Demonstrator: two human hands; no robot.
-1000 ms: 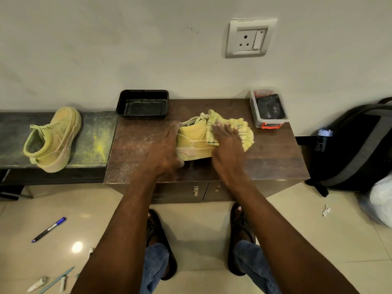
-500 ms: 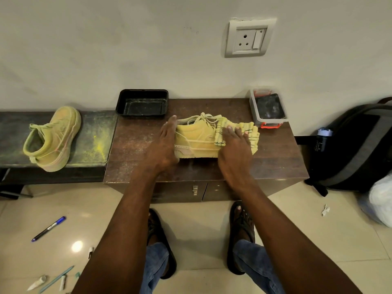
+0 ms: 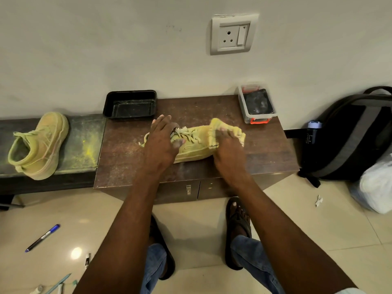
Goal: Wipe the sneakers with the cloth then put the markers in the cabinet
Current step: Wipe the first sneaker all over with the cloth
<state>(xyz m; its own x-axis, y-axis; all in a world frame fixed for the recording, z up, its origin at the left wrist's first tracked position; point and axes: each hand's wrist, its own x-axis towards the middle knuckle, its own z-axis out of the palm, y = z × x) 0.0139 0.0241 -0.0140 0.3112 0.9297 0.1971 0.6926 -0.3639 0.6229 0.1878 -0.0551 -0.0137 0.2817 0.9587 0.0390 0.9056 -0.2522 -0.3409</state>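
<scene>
A yellow sneaker [image 3: 192,143] lies on the brown cabinet top [image 3: 123,158], toe to the right. My left hand [image 3: 162,143] grips its heel and collar, thumb over the laces. My right hand [image 3: 228,154] presses a yellow cloth [image 3: 224,132] over the toe, fingers curled into the fabric. A second yellow sneaker [image 3: 39,145] stands on the dark bench [image 3: 84,145] at the left. A blue marker [image 3: 42,238] lies on the tiled floor at lower left, with several more markers [image 3: 61,283] near the bottom edge.
A black tray [image 3: 130,105] sits at the cabinet's back left, and a clear box with orange clips [image 3: 256,105] at the back right. The cabinet doors [image 3: 191,189] are closed. A black backpack [image 3: 350,136] and a white bag [image 3: 375,185] lie right. My sandalled feet stand below.
My left hand slid from the sneaker's heel side up onto its collar and laces. My right hand pushed the cloth rightward to the toe, and the sneaker turned slightly.
</scene>
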